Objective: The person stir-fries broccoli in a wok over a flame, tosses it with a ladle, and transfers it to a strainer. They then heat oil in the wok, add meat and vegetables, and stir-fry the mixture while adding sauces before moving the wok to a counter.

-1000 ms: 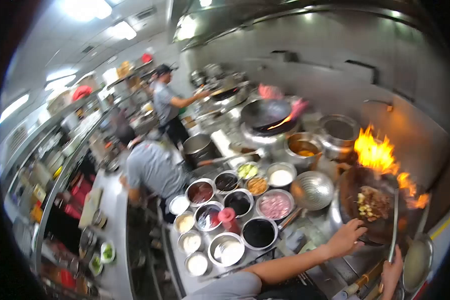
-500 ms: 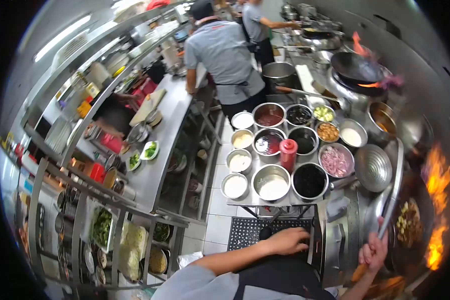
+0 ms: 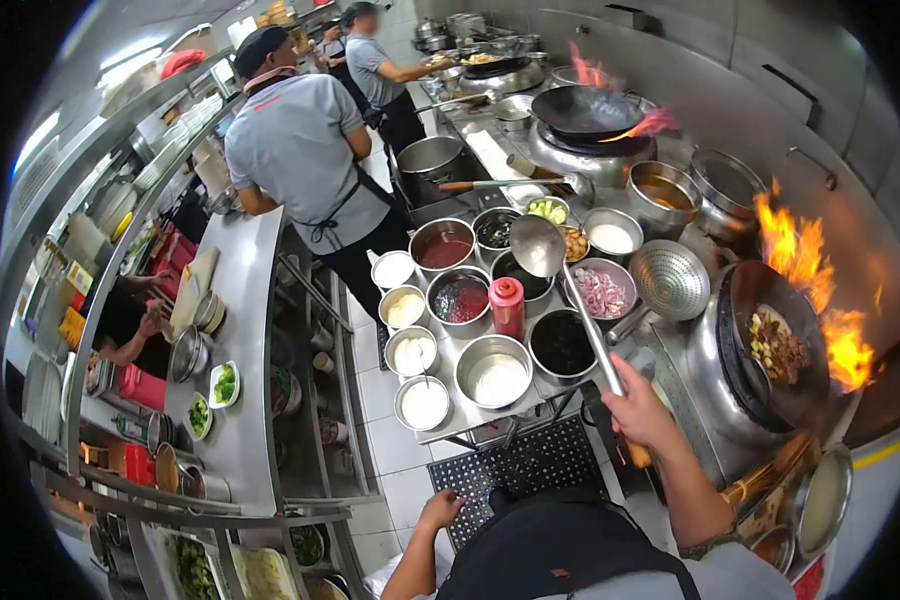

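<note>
My right hand (image 3: 638, 402) is wrapped round the handle of a long metal ladle (image 3: 582, 290). The ladle's bowl hangs over the bowls of sauces and chopped food, above a dark sauce pot. Low in front of my body, my left hand (image 3: 444, 508) is away from any object, its fingers curled. To the right, a wok (image 3: 816, 385) holds browned pieces of food, with tall flames at its far side. A red squeeze bottle (image 3: 507, 308) stands among the metal pots. The perforated strainer (image 3: 670, 280) rests between these pots and the wok.
A second wok (image 3: 587, 112) with flames sits on the far burner. Two people in grey shirts stand ahead, and another person's hands show beyond the left counter (image 3: 253, 400). A black perforated mat (image 3: 530, 470) lies on the floor. Metal shelving (image 3: 110, 330) runs along the left.
The ladle has swung from beside the wok to over the sauce pots with my right hand. My left hand has drawn back toward my left side. The view has turned right.
</note>
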`<state>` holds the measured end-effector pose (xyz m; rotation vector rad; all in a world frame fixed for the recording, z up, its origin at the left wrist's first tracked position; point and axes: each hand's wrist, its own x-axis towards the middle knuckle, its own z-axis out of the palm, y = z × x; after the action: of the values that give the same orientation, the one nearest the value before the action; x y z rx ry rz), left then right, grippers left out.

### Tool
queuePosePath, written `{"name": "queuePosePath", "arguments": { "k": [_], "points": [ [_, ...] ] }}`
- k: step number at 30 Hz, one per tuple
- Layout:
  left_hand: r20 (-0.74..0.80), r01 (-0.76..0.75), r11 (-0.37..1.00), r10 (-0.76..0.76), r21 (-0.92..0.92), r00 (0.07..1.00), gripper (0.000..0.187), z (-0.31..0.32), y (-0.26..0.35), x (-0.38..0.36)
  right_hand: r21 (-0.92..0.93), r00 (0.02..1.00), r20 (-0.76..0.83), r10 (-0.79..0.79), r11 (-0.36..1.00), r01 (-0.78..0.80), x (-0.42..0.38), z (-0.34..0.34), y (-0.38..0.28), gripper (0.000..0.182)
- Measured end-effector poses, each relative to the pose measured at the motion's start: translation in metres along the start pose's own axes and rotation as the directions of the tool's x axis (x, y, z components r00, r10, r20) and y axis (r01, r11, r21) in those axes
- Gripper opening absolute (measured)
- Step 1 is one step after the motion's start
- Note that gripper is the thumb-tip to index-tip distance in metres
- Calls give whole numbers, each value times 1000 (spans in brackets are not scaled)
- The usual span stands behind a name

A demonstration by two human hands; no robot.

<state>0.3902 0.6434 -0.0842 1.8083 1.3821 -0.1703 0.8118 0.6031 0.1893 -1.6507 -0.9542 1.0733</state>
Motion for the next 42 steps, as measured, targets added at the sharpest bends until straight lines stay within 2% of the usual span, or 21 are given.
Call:
{"name": "queuePosePath", "arguments": {
  "k": [2,3,5,7,9,12,13,14,15,16,20,23,24,26,30,33,35,38,40,41,42],
  "points": [
    [-15,157,985,-159,-71,987,42,12,-52,-7,-89,999,-33,30,995,-33,8,17,-5,66],
    [-32,222,968,-228,-117,973,41,29,-91,-11,-193,997,-69,-31,981,17,16,23,5,65],
    [251,-15,950,-67,311,966,40,68,-193,-7,-398,981,-123,-150,913,89,30,33,29,64],
    [262,-155,928,65,339,963,37,92,-239,-26,-421,983,-143,-119,906,48,33,43,22,63],
    [190,-288,925,245,248,951,35,91,-247,-63,-404,989,-139,-52,915,-8,32,50,12,63],
    [142,-301,883,267,359,953,30,75,-260,-52,-376,990,-139,-21,926,-33,29,58,3,63],
    [169,-43,991,21,127,985,30,76,-256,-50,-378,990,-139,-27,925,-28,29,59,0,63],
    [203,321,923,-280,-212,938,31,79,-250,-45,-380,990,-140,-32,925,-23,28,60,-3,63],
    [242,493,755,-429,-432,870,33,76,-233,-44,-382,989,-140,-38,924,-19,28,61,-6,63],
    [250,532,676,-476,-509,843,35,71,-215,-44,-392,988,-143,-54,920,-6,30,61,-1,64],
    [141,481,684,-491,-548,859,33,46,-166,-24,-285,993,-120,16,957,-50,31,60,-4,65],
    [27,319,852,-339,-415,940,29,38,-166,-1,97,994,-73,78,993,-70,34,54,9,66],
    [46,312,891,-315,-329,948,33,29,-159,5,162,995,-53,84,984,-75,33,51,7,65],
    [104,179,948,-156,-263,982,36,-27,-70,-13,289,996,-15,91,954,-83,30,44,1,65],
    [89,-194,946,223,-260,971,40,-104,87,-16,255,997,3,78,964,-76,29,29,0,66],
    [-96,-444,879,433,-174,896,42,-156,196,-8,350,995,39,94,931,-102,28,20,0,65],
    [-348,-566,823,515,-54,783,47,-162,228,41,484,992,67,111,866,-130,22,12,-6,64],
    [-605,-596,800,446,-60,659,67,-174,281,116,761,988,145,61,631,-151,12,-9,10,62],
    [-676,-609,792,426,-43,601,85,-174,294,184,790,991,133,-24,607,-91,-3,-28,16,61],
    [-750,-533,841,411,93,518,94,-168,304,199,804,991,114,-67,593,-52,-13,-40,19,61],
    [-711,-557,825,448,96,541,96,-168,301,220,814,991,102,-89,580,-31,-26,-55,22,62]
  ]
}}
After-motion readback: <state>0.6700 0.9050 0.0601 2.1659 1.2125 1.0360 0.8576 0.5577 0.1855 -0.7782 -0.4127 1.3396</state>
